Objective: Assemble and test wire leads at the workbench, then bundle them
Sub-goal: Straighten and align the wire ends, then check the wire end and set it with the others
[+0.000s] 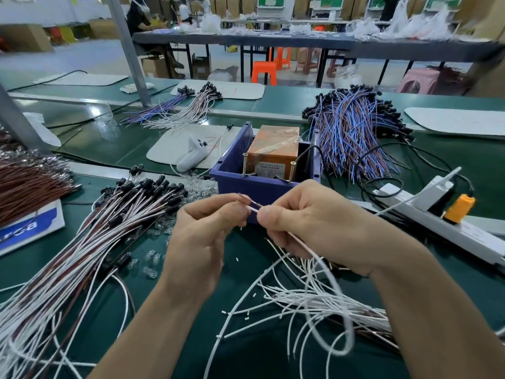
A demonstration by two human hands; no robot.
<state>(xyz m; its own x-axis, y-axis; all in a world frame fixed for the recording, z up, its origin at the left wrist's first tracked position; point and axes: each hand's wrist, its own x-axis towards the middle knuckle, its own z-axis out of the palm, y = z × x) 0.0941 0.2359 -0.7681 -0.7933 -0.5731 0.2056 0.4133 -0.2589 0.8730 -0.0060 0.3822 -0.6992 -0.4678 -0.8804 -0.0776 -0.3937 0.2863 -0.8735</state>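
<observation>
Snag risk at wire tip

Tangle of loose white wires [314, 299] on the green counter [246, 266] could snag the thin white wire lead [253, 209] trailing from the right hand [308, 222], tugging its bared end loose. Both hands pinch it, left hand [207, 231] fingertips curled at the tip, before the blue plastic bin [237, 179].

At the centre of the frame a thin white wire [253, 208] with a bared, coppery tip is pinched between the left hand [202, 231] and the right hand [308, 222], its tail looping down to the lower right. There a loose heap of white wires [314, 299] lies tangled on the green mat. At the left, white-and-brown leads [109, 228] with black end caps fan out diagonally. A thick pile of blue-and-brown leads [352, 135] lies at the upper right.
</observation>
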